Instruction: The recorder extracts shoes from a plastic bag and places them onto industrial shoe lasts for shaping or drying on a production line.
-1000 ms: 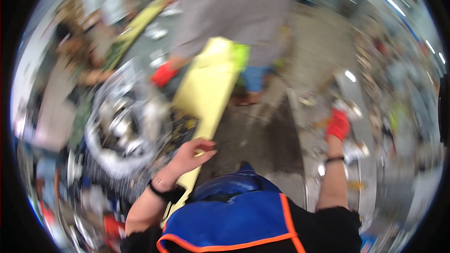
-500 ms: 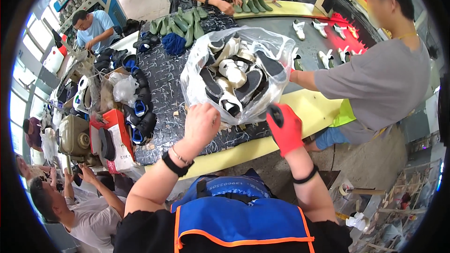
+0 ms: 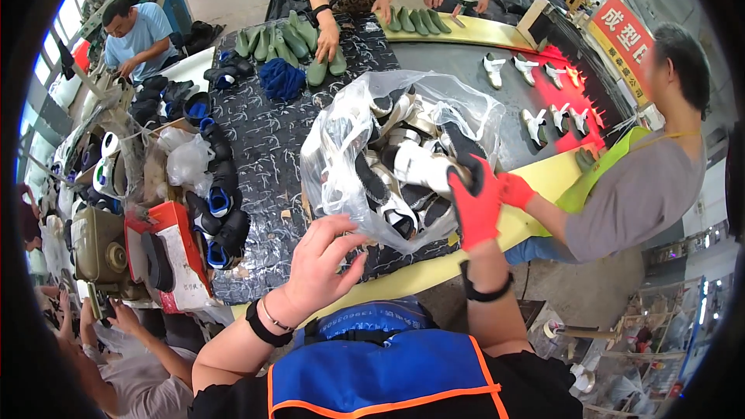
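Observation:
A clear plastic bag (image 3: 334, 202) full of white and black shoes stands on the table in front of me. My right hand (image 3: 477, 206), in a red glove with a dark palm, reaches to the bag's right side. Its fingers close round the near end of a white shoe (image 3: 419, 167) lying on top of the pile; the glove partly hides that end. My bare left hand (image 3: 326, 256) is raised just in front of the bag's near left edge. Its fingers are spread and nothing is in them.
A co-worker's red-gloved hand (image 3: 516, 190) is close beside my right hand. Green shoe lasts (image 3: 279, 43) and a blue bundle (image 3: 282, 79) lie beyond the bag. White shoes (image 3: 535, 126) sit on the dark surface at right. Black shoes (image 3: 221, 213) and a red box (image 3: 167, 252) are left.
My right hand has gone forward to the bag and gripped a white shoe. My left hand's fingers have spread. A person opposite has reached to the green lasts; the co-worker at right has turned.

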A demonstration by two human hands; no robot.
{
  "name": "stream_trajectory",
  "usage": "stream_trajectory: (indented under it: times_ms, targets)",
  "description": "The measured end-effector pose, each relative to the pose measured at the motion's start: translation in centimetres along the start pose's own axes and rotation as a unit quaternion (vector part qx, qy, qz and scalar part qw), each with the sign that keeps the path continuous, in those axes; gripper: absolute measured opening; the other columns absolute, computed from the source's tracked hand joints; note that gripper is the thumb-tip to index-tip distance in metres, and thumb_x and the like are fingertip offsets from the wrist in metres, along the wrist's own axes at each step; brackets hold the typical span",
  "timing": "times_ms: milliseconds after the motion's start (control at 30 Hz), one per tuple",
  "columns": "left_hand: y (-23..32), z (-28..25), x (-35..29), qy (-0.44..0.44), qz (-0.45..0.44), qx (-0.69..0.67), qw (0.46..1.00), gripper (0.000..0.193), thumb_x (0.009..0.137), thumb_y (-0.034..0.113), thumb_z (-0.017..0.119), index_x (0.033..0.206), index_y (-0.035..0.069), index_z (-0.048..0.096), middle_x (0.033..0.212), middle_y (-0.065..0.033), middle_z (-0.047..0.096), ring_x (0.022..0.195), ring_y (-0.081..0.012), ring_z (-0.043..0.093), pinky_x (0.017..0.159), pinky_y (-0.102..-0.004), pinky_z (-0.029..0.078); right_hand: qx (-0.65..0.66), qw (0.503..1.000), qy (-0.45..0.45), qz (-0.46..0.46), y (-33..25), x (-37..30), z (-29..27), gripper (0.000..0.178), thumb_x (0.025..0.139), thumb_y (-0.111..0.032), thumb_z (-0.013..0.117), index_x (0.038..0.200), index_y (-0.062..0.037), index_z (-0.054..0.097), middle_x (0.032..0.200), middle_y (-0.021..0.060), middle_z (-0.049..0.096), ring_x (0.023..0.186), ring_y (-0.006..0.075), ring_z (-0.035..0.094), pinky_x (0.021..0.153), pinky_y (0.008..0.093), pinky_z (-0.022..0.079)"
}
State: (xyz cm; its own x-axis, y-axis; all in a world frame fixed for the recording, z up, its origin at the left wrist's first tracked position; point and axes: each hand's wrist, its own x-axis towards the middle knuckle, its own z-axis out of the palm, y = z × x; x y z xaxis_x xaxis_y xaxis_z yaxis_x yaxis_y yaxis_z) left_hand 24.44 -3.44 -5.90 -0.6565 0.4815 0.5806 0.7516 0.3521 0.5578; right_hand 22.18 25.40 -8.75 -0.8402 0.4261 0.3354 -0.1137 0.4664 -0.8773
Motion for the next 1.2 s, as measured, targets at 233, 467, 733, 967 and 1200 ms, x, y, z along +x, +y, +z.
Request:
stream_trajectory:
  times_ms: [233, 467, 733, 967, 1200]
  targets:
    - [-0.8, 2.2, 1.7, -0.076, -0.012, -0.124, 0.989, 0.036, 0.067, 0.021, 0.084, 0.095, 0.011, 0.063, 0.116, -0.0122, 0.056, 0.104, -0.0310, 0.058, 0.092, -0.0478, 0.045, 0.203, 0.938, -0.231, 0.157, -4.4, -1.4, -5.8, 0.023, 0.091, -0.013, 0.059, 0.109, 0.0010, 0.063, 0.104, 0.0079, 0.065, 0.097, 0.0144, 0.058, 0.089, 0.0270, 0.044]
    - [1.0, 0.4, 0.9, -0.121, 0.054, 0.058, 0.989, 0.034, 0.067, 0.030, 0.082, 0.082, 0.012, 0.058, 0.080, -0.0028, 0.057, 0.078, -0.0224, 0.056, 0.073, -0.0394, 0.040, 0.201, 0.895, -0.374, 0.139, 2.2, -1.1, -2.3, 0.031, 0.095, -0.020, 0.055, 0.117, 0.0002, 0.060, 0.104, 0.0069, 0.066, 0.099, 0.0192, 0.062, 0.086, 0.0351, 0.050]
    - [-0.6, -5.2, -2.4, 0.201, -0.330, -0.385, 0.838, 0.042, 0.077, 0.014, 0.082, 0.100, 0.007, 0.047, 0.089, 0.0004, 0.059, 0.085, -0.0081, 0.057, 0.071, -0.0207, 0.045, -0.596, 0.783, -0.150, -0.096, 0.9, 5.8, -1.9, 0.071, 0.073, -0.034, 0.078, 0.136, -0.0164, 0.047, 0.136, 0.0138, 0.047, 0.125, 0.0320, 0.046, 0.102, 0.0435, 0.040]
    - [-0.1, -5.6, -2.6, 0.204, -0.303, -0.341, 0.866, 0.061, 0.089, 0.005, 0.066, 0.138, 0.006, 0.031, 0.123, -0.0151, 0.058, 0.111, -0.0196, 0.058, 0.092, -0.0296, 0.046, -0.453, 0.883, -0.087, -0.088, 5.1, 6.5, -3.9, 0.077, 0.070, -0.032, 0.080, 0.136, -0.0124, 0.045, 0.139, 0.0166, 0.044, 0.125, 0.0334, 0.046, 0.103, 0.0430, 0.037]
    - [1.1, -2.4, -1.5, 0.048, -0.198, -0.184, 0.962, 0.050, 0.083, -0.003, 0.070, 0.129, 0.003, 0.051, 0.118, -0.0086, 0.057, 0.104, -0.0151, 0.058, 0.085, -0.0257, 0.047, -0.420, 0.857, -0.261, -0.146, 3.4, 4.1, 0.2, 0.059, 0.084, -0.034, 0.067, 0.137, -0.0150, 0.047, 0.144, 0.0183, 0.041, 0.119, 0.0341, 0.054, 0.097, 0.0423, 0.046]
